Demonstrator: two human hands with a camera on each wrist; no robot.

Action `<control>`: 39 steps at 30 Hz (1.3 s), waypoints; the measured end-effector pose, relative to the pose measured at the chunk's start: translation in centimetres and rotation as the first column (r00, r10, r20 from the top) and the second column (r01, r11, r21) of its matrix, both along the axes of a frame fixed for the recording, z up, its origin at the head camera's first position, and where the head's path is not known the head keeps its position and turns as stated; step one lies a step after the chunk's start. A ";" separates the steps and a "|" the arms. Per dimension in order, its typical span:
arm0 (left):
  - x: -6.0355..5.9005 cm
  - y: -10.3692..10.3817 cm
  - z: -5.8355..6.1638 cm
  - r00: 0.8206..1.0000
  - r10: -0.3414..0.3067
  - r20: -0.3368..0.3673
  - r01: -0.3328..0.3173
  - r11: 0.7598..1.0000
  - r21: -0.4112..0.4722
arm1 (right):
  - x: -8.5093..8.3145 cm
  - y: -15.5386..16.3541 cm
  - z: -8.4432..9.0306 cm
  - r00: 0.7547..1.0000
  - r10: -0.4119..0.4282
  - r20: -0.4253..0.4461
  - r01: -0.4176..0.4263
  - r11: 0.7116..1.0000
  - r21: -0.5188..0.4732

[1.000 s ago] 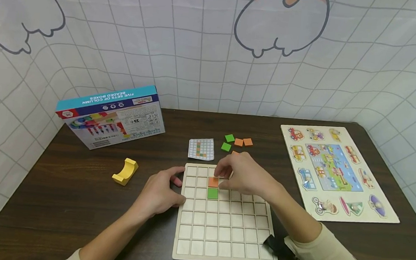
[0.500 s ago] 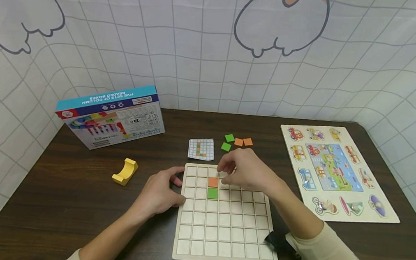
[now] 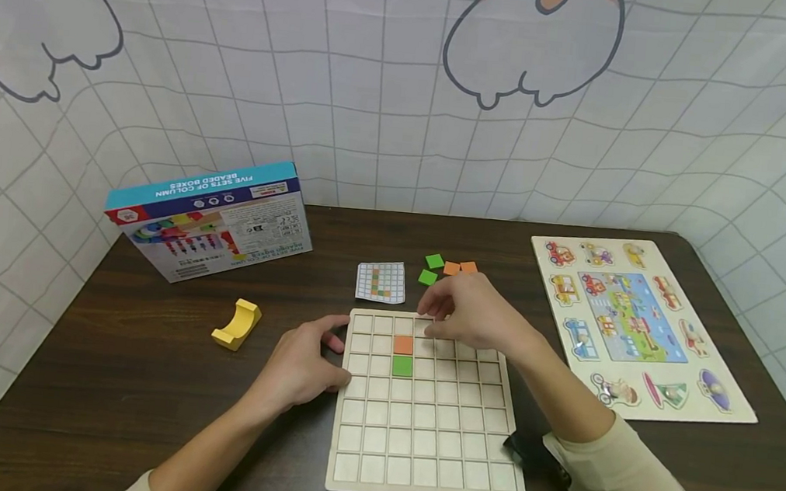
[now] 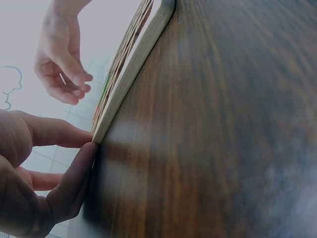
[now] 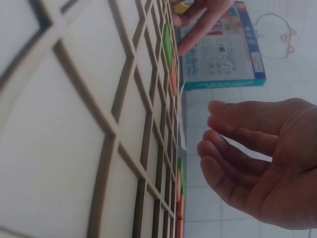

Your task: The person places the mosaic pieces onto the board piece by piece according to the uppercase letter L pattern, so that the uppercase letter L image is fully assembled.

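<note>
A light wooden grid board [image 3: 424, 416] lies on the dark table. One orange tile [image 3: 403, 345] and one green tile [image 3: 402, 366] sit in its third column, orange above green. My left hand [image 3: 302, 362] touches the board's left edge with thumb and fingertips spread along it; the left wrist view shows these fingertips [image 4: 85, 140] right at the edge. My right hand [image 3: 474, 311] hovers above the board's far rows, fingers loosely curved. In the right wrist view nothing shows between thumb and fingers of the right hand [image 5: 287, 168].
Loose green tiles [image 3: 434, 261] and orange tiles [image 3: 468, 267] lie beyond the board, partly behind my right hand. Beside them is a small pattern card [image 3: 380, 281]. A yellow curved block [image 3: 237, 325] and a toy box [image 3: 226, 231] stand left; a picture puzzle board [image 3: 626, 391] lies right.
My right hand has drifted a little right and away from me, off the orange tile, which now shows fully. My left hand and the board have stayed put.
</note>
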State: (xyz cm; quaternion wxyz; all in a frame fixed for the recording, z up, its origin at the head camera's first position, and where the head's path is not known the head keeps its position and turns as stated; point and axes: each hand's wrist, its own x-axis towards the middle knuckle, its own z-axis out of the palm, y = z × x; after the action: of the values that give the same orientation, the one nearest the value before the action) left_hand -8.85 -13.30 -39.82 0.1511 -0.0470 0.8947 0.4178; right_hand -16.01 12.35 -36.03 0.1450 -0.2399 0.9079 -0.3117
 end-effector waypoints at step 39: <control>0.1 0.0 -0.1 1.000 0.000 -0.012 0.000 1.000 -0.009 | -3.2 2.3 -1.4 0.992 -0.119 -0.028 0.119 0.993 -0.024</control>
State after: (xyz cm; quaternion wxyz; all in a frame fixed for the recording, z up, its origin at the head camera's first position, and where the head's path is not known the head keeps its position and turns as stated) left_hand -8.76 -13.34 -39.90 0.1456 -0.0452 0.8974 0.4140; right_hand -19.20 14.64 -37.43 0.1101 -0.1915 0.9191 -0.3262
